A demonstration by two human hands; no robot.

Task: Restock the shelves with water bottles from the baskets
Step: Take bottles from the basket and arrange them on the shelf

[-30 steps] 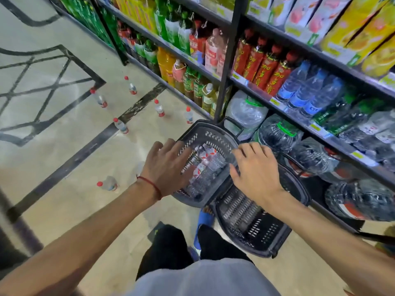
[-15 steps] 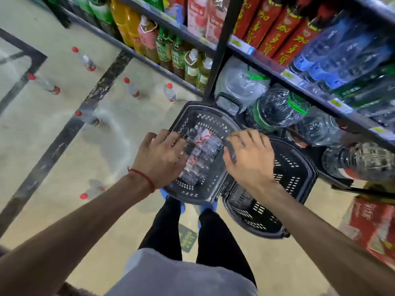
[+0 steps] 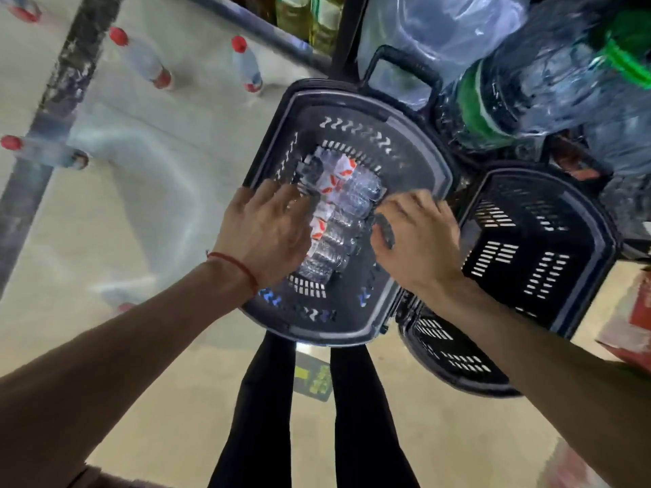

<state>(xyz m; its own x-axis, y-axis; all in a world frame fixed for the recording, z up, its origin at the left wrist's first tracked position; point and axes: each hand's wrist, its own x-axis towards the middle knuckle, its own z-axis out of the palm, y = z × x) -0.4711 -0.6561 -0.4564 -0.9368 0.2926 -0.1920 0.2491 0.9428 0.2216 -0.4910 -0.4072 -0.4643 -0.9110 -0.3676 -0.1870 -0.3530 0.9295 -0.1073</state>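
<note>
1. Left hand, a red thread at its wrist: lowered into the basket with fingers stretched over the bottles. The tips are blurred, so whether they have closed round a bottle cannot be told.
2. Right hand: at the basket's right inner edge, fingers curled downward. Blur hides whether it grips a bottle, the rim or nothing.
3. Small clear plastic water bottles with red-and-white labels: packed in rows between and beneath both hands.
4. Dark slotted plastic shopping basket: directly under both hands, holding those bottles.
5. Second dark slotted plastic basket: just right of the right hand, with no bottles visible inside.
6. Loose clear bottles with red caps: scattered on the pale floor, well left of the left hand.
7. Large clear water jugs with green bands: on the low shelf beyond the right hand.
8. Progress, as a judgement: one basket appears emptied, while the other remains well filled. The basket's load and the floor strays remain to be shelved.
</note>
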